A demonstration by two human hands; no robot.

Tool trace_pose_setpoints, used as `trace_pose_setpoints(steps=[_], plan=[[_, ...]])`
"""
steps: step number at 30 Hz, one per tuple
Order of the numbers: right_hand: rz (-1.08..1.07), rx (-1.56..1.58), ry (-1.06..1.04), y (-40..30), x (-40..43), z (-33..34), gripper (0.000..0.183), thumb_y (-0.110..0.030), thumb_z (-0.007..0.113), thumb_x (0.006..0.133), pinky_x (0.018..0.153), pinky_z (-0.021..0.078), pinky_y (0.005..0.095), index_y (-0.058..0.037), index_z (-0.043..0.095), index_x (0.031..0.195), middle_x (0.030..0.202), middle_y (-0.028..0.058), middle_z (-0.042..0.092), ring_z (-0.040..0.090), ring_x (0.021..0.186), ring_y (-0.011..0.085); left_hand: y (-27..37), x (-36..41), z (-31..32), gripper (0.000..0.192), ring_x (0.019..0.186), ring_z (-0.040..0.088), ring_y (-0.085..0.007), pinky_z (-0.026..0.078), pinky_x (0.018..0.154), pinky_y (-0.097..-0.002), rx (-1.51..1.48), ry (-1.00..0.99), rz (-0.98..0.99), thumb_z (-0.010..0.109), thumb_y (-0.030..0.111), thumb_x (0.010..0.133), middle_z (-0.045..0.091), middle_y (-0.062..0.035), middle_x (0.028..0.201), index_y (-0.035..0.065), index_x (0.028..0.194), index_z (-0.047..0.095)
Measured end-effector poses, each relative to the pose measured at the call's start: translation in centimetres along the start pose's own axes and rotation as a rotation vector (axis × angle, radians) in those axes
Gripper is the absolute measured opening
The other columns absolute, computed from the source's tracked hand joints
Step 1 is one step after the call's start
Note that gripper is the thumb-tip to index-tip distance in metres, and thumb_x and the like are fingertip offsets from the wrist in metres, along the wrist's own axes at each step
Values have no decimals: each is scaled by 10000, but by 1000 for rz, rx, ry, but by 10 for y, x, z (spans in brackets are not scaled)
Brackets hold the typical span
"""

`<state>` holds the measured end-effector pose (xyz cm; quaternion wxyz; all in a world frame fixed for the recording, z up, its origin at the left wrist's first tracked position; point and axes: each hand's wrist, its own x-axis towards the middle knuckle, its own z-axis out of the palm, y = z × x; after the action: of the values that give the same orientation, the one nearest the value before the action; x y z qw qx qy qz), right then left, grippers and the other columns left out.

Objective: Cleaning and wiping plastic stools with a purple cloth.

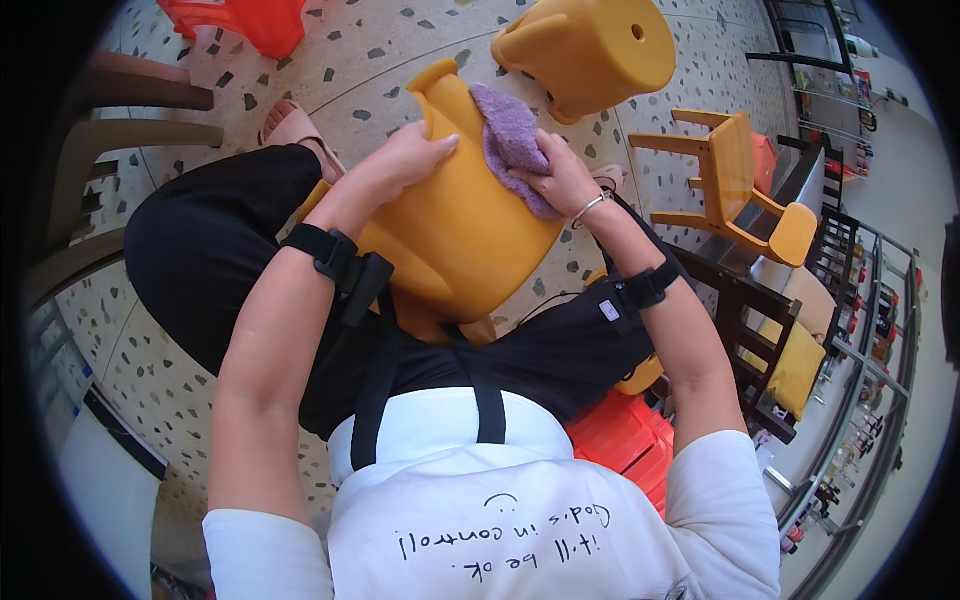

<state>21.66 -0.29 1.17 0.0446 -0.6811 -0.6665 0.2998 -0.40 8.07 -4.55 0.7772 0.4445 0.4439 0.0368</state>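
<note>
A yellow-orange plastic stool [457, 232] lies tilted between my knees. My left hand [412, 154] grips its side near one leg, the thumb lying on the outer face and the fingers hidden behind the edge. A purple terry cloth [511, 139] is bunched in my right hand [559, 172], which presses it against the stool's right side. Beyond, towards the top of the view, another yellow stool [600, 52] with a round hole in its seat rests on the speckled floor [360, 67].
A red plastic stool [247, 19] is at the upper left, brown plastic chairs [135, 142] below it. On the right are a small wooden chair [727, 165], dark wooden chairs [757, 300] and a metal shelf rack [862, 360]. Red plastic furniture [630, 439] is near my right hip.
</note>
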Motion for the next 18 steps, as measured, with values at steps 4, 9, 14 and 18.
trace_pose_setpoints(steps=[4,9,14,18], plan=[[252,494,-57,51,-34,8,601,-141,744,799,932,456,300,-23,458,1315,1195,101,601,570,1067,168,4,-1,9,310,853,641,-166,518,758,-318,-54,-35,63,505,229,972,645,-86,1010,1,1179,537],[552,955,-40,58,-37,8,567,-101,708,831,926,464,277,-10,449,1327,1195,71,598,576,1045,134,10,-2,11,321,842,648,-194,516,732,-340,-74,-19,24,528,216,950,650,-114,1013,-17,1170,547],[363,748,138,61,-49,32,525,-195,751,775,889,464,309,17,539,1206,1129,144,624,599,1018,216,12,-3,12,381,904,633,-180,507,778,-330,-66,-12,34,510,280,962,636,-102,1050,-14,1203,521],[175,127,147,6,-46,23,435,-282,748,729,864,460,404,-72,589,1075,1063,188,591,578,1000,344,19,-15,14,689,1091,560,-220,447,909,-361,-100,46,-19,431,543,943,570,-157,1198,-53,1288,451]])
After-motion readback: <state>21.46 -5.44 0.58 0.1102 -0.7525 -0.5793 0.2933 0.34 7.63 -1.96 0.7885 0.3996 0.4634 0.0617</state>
